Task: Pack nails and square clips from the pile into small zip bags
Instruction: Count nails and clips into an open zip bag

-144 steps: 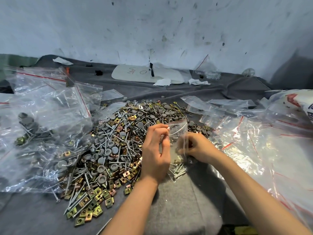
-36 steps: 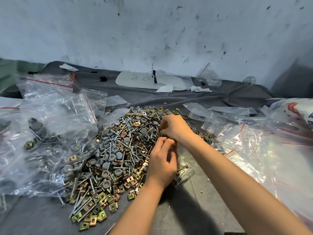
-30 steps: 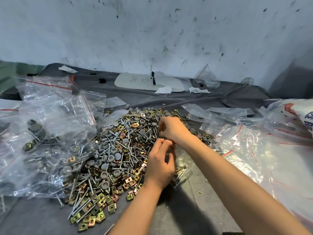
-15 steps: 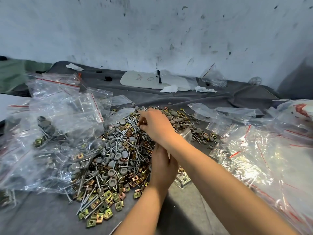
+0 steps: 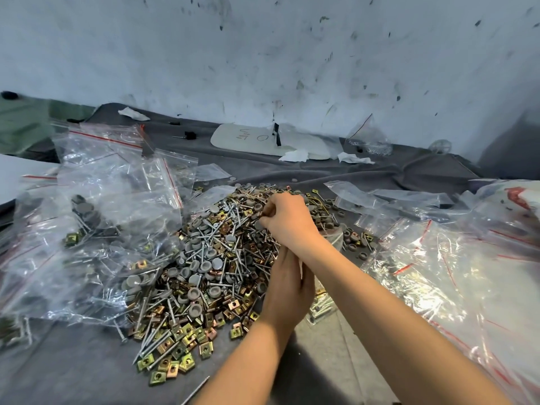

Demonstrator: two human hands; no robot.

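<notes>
My right hand [image 5: 287, 220] fingers curled pinching into pile [image 5: 204, 264] top mid-worktop, catch unclear; I'd take only nails [image 5: 152, 344] and clips [image 5: 172, 368], skip grey caps [image 5: 194, 293], drop into small zip bag [image 5: 321, 305] at my left hand [image 5: 287, 290], its fingers hidden, grip unclear

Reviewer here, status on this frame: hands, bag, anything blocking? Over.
Right hand curled into pile, catch unclear. Left hand at small zip bag, grip hidden under right forearm. Filled bags crowd pile's left edge.
</notes>
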